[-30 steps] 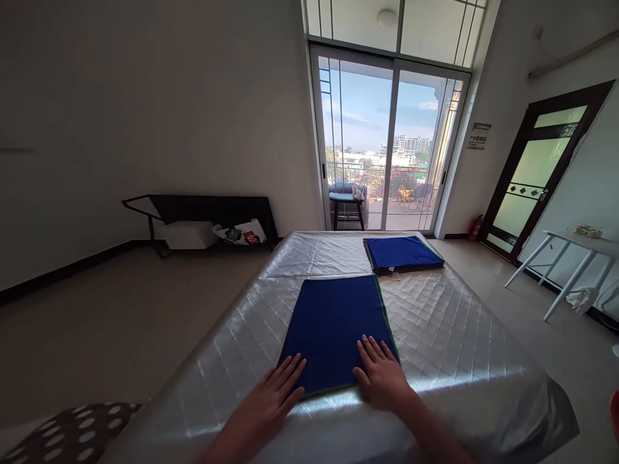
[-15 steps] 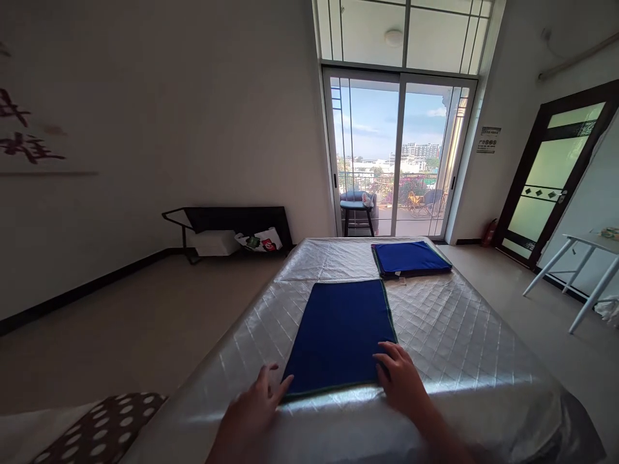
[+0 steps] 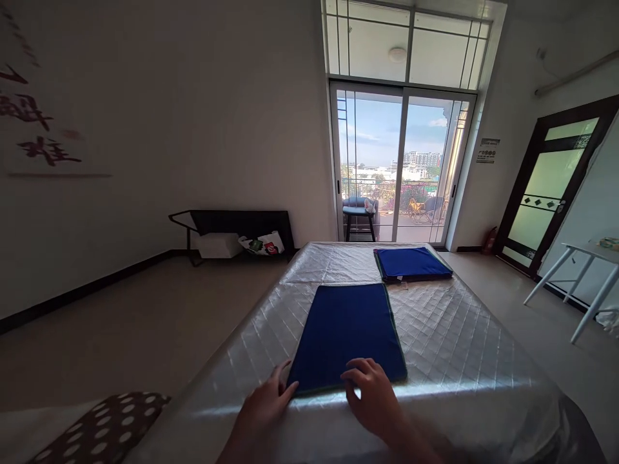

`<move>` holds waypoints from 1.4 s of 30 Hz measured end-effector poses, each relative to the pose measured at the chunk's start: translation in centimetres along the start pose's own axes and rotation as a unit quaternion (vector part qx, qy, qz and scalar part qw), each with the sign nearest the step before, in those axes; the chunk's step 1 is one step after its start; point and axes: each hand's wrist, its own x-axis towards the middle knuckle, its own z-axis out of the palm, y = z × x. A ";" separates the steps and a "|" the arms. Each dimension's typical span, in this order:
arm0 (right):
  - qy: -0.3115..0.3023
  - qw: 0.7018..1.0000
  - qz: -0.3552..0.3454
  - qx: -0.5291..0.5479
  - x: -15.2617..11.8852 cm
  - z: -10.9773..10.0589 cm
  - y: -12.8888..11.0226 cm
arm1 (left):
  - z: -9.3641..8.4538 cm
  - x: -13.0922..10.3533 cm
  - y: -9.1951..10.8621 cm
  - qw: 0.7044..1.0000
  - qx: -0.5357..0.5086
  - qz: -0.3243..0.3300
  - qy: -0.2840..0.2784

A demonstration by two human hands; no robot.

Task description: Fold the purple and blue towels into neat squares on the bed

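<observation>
Mattress (image 3: 449, 341) under blue cloth (image 3: 349, 335); printed bag (image 3: 264, 244), contents unseen.

1. and here's the left hand (image 3: 271, 396), bare, slender fingers on show!
2. over to the right hand (image 3: 373, 398), bare as well, knuckles softly rounded!
3. both wrists bare, folks, and the forearms (image 3: 409, 439) bare too, blurring towards the bottom edge!

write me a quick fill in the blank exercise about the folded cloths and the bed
The nearer folded cloth is coloured ____.
Counting the farther folded stack, ____ piles lie on the quilted mattress.
The left hand is at the nearer cloth's near ____ corner.
The brown fabric has ____ dots.

Missing words: blue; two; left; white.
</observation>
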 end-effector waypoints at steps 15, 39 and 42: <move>0.097 0.985 -0.033 -0.138 2.3 4.3 -8.0 | -2.9 -4.7 5.4 0.916 -0.396 0.068 0.024; 0.065 0.990 -0.119 -0.039 -2.0 -18.2 -6.8 | -2.0 -2.8 -0.3 0.972 -0.078 0.202 -0.089; 0.079 0.988 -0.120 -0.047 -2.3 -19.2 -6.2 | -2.3 -3.8 0.3 0.969 -0.088 0.199 -0.119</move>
